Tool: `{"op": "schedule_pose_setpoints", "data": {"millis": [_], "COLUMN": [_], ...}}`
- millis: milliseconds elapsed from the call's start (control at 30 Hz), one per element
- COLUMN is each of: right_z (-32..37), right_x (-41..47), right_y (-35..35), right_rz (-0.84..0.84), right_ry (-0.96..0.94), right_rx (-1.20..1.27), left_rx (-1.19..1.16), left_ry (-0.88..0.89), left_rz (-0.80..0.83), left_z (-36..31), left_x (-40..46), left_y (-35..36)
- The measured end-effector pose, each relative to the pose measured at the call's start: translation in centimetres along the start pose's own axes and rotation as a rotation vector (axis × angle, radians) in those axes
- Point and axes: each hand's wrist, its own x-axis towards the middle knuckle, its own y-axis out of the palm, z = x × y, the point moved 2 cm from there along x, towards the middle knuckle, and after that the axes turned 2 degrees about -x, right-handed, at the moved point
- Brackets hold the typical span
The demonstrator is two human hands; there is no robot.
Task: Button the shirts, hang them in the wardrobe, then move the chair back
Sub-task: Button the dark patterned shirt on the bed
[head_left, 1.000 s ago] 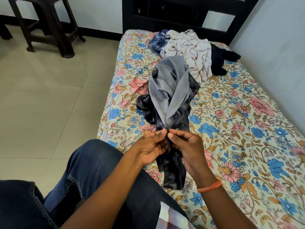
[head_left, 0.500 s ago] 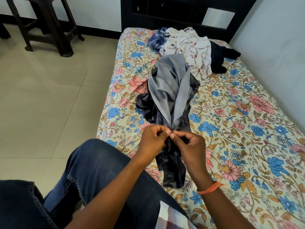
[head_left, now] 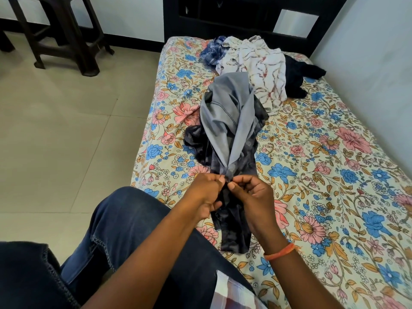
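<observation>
A dark grey patterned shirt (head_left: 227,121), its paler inside turned up, lies lengthwise on the floral bed (head_left: 323,175). My left hand (head_left: 206,194) and my right hand (head_left: 252,195) meet at its front edge and both pinch the fabric between thumb and fingers. The button itself is hidden by my fingers. The shirt's lower end hangs toward my knee. A dark plastic chair (head_left: 62,34) stands on the floor at the far left.
More clothes are heaped near the headboard: a white printed shirt (head_left: 260,68), a blue checked one (head_left: 213,51) and a black garment (head_left: 298,74). A wall runs along the bed's right side. Tiled floor (head_left: 58,134) lies to the left. My jeans-clad leg (head_left: 124,237) is below.
Both hands have moved slightly up the shirt's front edge and closed more tightly on the fabric. The shirt has been drawn a little tauter toward me.
</observation>
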Motion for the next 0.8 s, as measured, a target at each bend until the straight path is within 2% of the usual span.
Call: {"op": "schedule_pose_setpoints", "data": {"millis": [100,167,300,433,567,633,800], "right_z": [-0.2,-0.1,0.1,0.8,1.2,1.5,1.8], "right_x": [0.3,0.3,0.0,0.0,0.0,0.1,-0.1], "right_y": [0.0,0.1,-0.2,-0.4,-0.2,-0.2,-0.5], "right_rz": [0.072,0.109,0.072,0.08,0.126,0.109,0.031], "right_ry": [0.109,0.141,0.044,-0.007,0.153,0.159,0.016], "right_rx": [0.268,0.337,0.124,0.084,0.322,0.286,0.057], "left_rx": [-0.065,-0.011,0.303,0.459,0.318,0.31,0.24], "left_ry": [-0.085,-0.037,0.289,0.373,0.229,0.258,0.379], "left_rz": [0.062,0.043,-0.094,-0.086,0.069,0.056,-0.024], "left_z": [-0.1,0.0,0.2,-0.3,-0.6,-0.8,-1.2], "left_x": [-0.1,0.1,0.2,-0.1,-0.5,-0.6,-1.3], "left_y": [-0.1,-0.1,0.2,0.4,0.3,0.2,-0.2]}}
